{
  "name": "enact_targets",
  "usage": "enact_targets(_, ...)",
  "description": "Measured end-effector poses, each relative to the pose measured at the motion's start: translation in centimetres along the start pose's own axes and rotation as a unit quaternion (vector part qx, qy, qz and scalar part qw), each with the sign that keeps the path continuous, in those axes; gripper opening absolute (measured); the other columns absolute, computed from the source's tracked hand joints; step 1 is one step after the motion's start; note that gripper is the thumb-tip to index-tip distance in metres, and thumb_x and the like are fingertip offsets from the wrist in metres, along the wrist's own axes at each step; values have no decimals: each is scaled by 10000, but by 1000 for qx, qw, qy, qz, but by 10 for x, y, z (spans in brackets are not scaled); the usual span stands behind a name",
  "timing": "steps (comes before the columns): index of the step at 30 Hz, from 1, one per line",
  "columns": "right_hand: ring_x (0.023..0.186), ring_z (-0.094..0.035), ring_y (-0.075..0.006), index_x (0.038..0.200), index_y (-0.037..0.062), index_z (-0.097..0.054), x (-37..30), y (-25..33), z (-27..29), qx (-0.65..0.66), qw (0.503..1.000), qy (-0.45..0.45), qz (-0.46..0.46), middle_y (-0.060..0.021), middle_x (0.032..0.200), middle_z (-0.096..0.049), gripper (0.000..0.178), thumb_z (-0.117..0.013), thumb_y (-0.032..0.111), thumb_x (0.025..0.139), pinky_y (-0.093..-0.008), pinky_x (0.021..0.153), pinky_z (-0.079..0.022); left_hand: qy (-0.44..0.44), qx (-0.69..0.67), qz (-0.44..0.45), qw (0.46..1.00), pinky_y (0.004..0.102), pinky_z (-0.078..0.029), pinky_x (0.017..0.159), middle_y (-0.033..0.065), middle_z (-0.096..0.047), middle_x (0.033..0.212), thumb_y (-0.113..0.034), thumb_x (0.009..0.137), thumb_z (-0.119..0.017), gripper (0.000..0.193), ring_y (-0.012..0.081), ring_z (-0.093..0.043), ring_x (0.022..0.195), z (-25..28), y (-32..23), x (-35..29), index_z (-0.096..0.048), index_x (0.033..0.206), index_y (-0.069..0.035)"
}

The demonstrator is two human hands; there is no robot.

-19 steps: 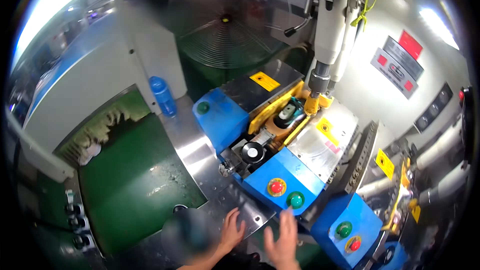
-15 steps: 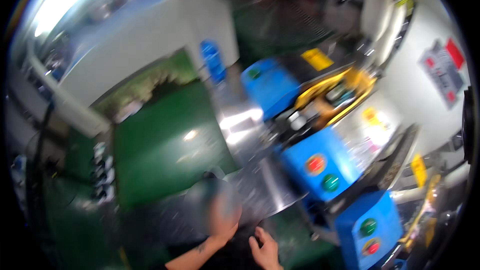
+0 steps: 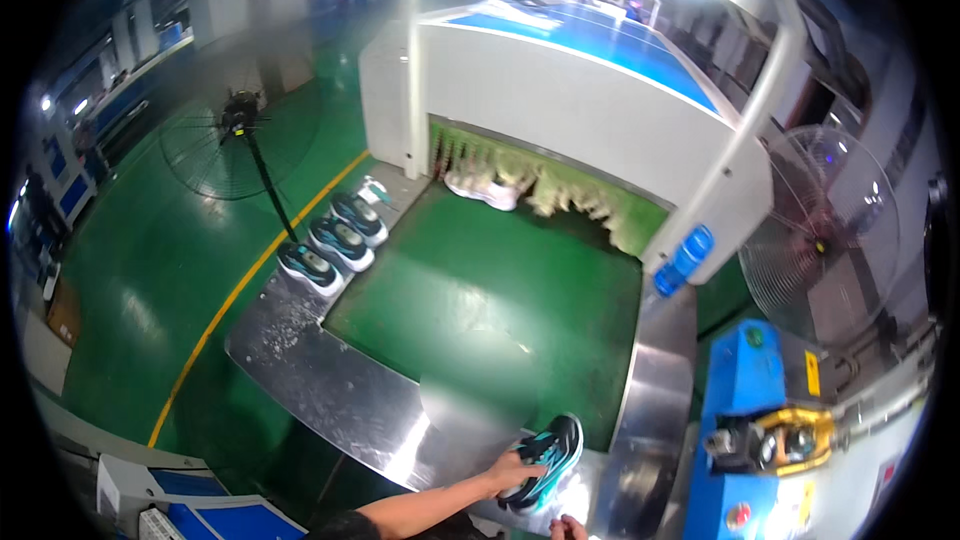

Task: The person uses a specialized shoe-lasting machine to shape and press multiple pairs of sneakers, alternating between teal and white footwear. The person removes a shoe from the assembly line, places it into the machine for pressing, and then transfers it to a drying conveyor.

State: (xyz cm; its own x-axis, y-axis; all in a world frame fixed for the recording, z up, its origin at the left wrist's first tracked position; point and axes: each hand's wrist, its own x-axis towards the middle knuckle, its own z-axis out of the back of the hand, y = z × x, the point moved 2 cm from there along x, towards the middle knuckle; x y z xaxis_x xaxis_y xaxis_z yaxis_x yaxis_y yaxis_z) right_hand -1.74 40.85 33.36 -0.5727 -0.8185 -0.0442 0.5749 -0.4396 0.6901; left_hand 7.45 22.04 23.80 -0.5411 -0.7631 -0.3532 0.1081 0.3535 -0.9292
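Note:
My left hand (image 3: 508, 473) is closed around the upper of a black, teal and white sneaker (image 3: 560, 440). The sneaker is tilted, over the near right part of the U-shaped metal ledge (image 3: 380, 430). At the lower edge, just below the sneaker, the fingertips of my right hand (image 3: 568, 528) show. They look slightly apart and hold nothing I can see; the rest of that hand is cut off. Three similar sneakers (image 3: 340, 243) stand in a row on the ledge's left arm, beside a small white and green item (image 3: 373, 190).
The ledge surrounds a green surface (image 3: 480, 290). Beyond it, a pale shoe (image 3: 482, 190) lies by the fringed opening of a white machine (image 3: 560, 90). A blue bottle (image 3: 684, 260) stands at right, near a blue button machine (image 3: 740, 390). Fans (image 3: 240, 125) stand on both sides.
My view has swung left, from the blue button machines to the ledge and white machine. The sneaker now shows clearly in my left hand, which was blurred before. Less of my right hand shows.

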Motion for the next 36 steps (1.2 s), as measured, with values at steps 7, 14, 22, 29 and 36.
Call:
enact_targets(7, 905, -656, -285, 1119, -8, -611, 62, 109, -76, 35, 972, 213, -97, -205, 1008, -658, 293, -571, 175, 894, -345, 810, -497, -410, -254, 127, 867, 365, -500, 742, 83, -613, 963, -117, 704, -758, 419, 220, -593, 816, 258, -55, -69, -577, 1068, -15)
enact_targets(14, 863, -662, -275, 1086, -7, -623, 147, 116, -152, 44, 960, 275, 42, -187, 984, -665, 296, -618, 202, 876, -339, 758, -509, -783, -74, -97, 610, 377, -425, 915, 160, -525, 1194, -63, 729, -731, 672, 264, -541, 1045, 520, -13, -6, -368, 1288, 20)
enact_targets(22, 940, -622, -346, 1081, 1, -597, 429, 198, -268, 14, 939, 214, 268, -196, 1027, -635, 345, -636, 233, 828, -406, 829, -501, -700, -172, -115, 684, 363, -426, 897, 102, -554, 1178, -151, 780, -711, 539, 231, -532, 1021, 563, -24, 38, -457, 1242, -40)
enact_targets(29, 1048, -583, -326, 1197, 12, -544, 757, 346, -355, -243, 888, 239, 310, -203, 1144, -596, 702, -737, 467, 699, -396, 873, -478, -726, -89, -15, 682, 375, -413, 885, 133, -541, 1209, -287, 814, -643, 553, 248, -530, 1021, 582, 5, 22, -483, 1253, 8)
enact_targets(36, 802, -658, -334, 889, -23, -647, 748, 317, -411, -363, 870, 125, 311, -235, 835, -660, 781, -642, 718, 641, -418, 710, -524, -724, 61, -5, 687, 369, -411, 931, 159, -523, 1246, -232, 835, -630, 523, 263, -528, 1051, 593, -1, 12, -483, 1246, 54)
